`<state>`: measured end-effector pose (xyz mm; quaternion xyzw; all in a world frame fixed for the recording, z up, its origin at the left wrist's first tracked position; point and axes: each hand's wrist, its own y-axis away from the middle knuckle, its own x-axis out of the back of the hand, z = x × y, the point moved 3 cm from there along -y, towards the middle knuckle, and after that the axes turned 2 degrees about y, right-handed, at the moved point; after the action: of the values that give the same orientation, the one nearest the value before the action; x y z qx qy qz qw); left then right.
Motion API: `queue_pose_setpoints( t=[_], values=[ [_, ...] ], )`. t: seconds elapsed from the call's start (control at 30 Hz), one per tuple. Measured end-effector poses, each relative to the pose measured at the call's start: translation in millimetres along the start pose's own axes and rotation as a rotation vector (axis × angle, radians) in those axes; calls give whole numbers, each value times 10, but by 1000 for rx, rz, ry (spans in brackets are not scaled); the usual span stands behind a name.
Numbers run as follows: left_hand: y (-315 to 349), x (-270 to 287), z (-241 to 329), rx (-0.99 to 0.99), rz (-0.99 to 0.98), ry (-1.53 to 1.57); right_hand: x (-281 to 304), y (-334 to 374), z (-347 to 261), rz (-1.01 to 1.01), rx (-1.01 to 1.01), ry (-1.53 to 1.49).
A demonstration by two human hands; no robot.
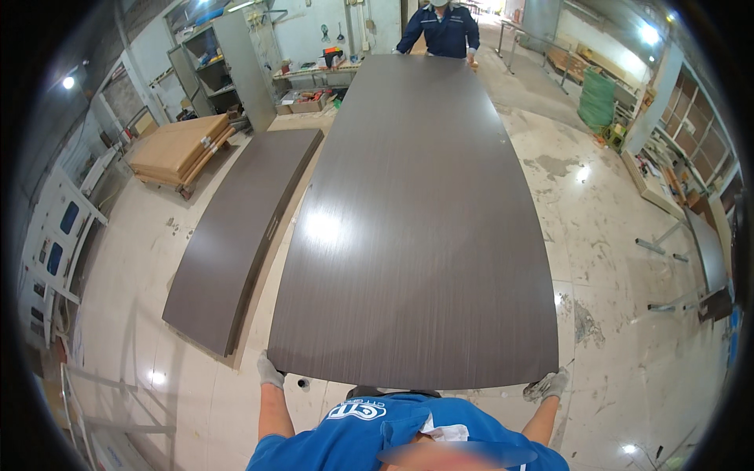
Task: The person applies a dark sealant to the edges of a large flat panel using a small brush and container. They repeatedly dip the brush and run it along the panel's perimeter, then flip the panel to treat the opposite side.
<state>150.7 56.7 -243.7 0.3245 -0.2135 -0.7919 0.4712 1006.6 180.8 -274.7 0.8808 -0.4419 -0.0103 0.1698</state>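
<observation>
A large dark brown wood-grain panel (416, 228) stretches away from my waist, held level above the floor. My left hand (270, 370), in a pale work glove, grips its near left corner. At the near right corner my right hand (547, 385), also gloved, is closed on the panel's edge; the fingers of both hands are partly hidden by the board. At the far end a co-worker (440, 30) in a dark blue jacket stands with hands at the panel's two far corners.
To the left lies a stack of narrower dark brown panels (243, 228). Behind it a low cart carries light brown boards (179, 145). A grey cabinet (243, 67) and a cluttered workbench (318, 71) stand at the back. On the right are a green sack (598, 100) and metal-legged stands (664, 239).
</observation>
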Motion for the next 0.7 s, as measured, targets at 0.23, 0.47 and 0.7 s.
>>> queue_pose_setpoints(
  t=[0.23,0.47,0.7],
  values=[
    [-12,-5,5,-16,-34,55,69,-341,226,114,174,291],
    [-93,34,66,-45,-93,3,130,-526,234,76,278,351],
    [111,31,328,-96,-1,42,58,-358,60,90,277,722]
  ],
)
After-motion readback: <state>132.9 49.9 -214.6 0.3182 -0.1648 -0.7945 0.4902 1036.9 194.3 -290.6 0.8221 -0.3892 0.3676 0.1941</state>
